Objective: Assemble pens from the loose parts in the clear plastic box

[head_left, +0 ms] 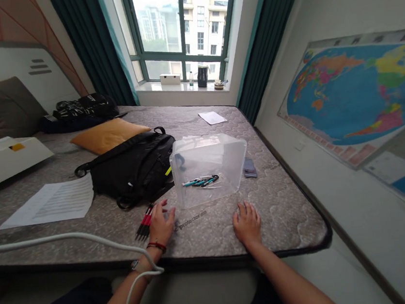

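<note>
My left hand (162, 224) rests on the mattress with its fingers apart and slightly bent, holding nothing that I can see. Right beside it lies a bunch of red and black pens (145, 223), partly covered by the hand. To the right, my right hand (247, 221) lies palm down on the mattress, fingers loosely stretched, with nothing in it. Beyond both hands a clear plastic box (208, 154) lies tipped, its opening facing me. Several teal, black and white pens (202, 181) are inside it, along with some thin white sticks.
A black backpack (134, 167) lies left of the box, with an orange cushion (109, 135) behind it. Printed sheets (53, 203) are farther left. Small dark packets (249, 168) lie right of the box. A white cable (88, 237) crosses over my left forearm. The mattress (286, 211) has a dark edge.
</note>
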The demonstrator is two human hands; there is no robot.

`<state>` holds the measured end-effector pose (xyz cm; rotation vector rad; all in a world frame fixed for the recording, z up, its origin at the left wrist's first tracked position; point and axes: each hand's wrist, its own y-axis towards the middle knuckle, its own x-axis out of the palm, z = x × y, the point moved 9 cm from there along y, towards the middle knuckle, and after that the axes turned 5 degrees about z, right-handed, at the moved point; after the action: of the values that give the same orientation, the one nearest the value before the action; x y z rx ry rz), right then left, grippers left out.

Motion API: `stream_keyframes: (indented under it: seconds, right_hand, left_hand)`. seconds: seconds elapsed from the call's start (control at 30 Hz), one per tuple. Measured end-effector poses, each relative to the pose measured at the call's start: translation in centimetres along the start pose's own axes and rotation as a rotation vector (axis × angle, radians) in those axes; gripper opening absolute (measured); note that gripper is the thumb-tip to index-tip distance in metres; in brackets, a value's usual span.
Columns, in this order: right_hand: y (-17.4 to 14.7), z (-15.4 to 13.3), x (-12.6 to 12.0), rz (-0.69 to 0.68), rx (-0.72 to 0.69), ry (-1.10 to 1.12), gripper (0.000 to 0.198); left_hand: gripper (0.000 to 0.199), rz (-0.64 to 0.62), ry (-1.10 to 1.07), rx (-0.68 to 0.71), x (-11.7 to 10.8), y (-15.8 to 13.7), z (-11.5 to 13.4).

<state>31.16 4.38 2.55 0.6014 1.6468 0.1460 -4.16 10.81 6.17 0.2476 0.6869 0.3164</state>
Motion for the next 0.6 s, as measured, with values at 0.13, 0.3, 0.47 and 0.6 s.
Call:
stream_keyframes:
  seconds: [0.13,0.3,0.47,0.6]
  right_hand:
    - [0.0,-0.1,-0.1,-0.017,0.007,-0.005,0.043]
    - [0.0,0.0,0.0,-0.031,0.012,-0.024,0.044]
    - [0.0,0.1,0.6,-0.088,0.03,-0.021,0.046]
    - [0.1,0.0,0.5,-0.089,0.035,-0.015,0.046]
  left_hand:
    - [0.074,-0.063,-0.11,-0.08,4.5,2.5,1.4]
    - [0.046,-0.164,-0.041,-0.157,6.5,5.8,0.7]
    - [0.046,-0.203,-0.072,-0.162,6.1,9.0,-1.6]
    - [0.045,-0.264,-0.085,-0.182,6.0,9.7,-2.2]
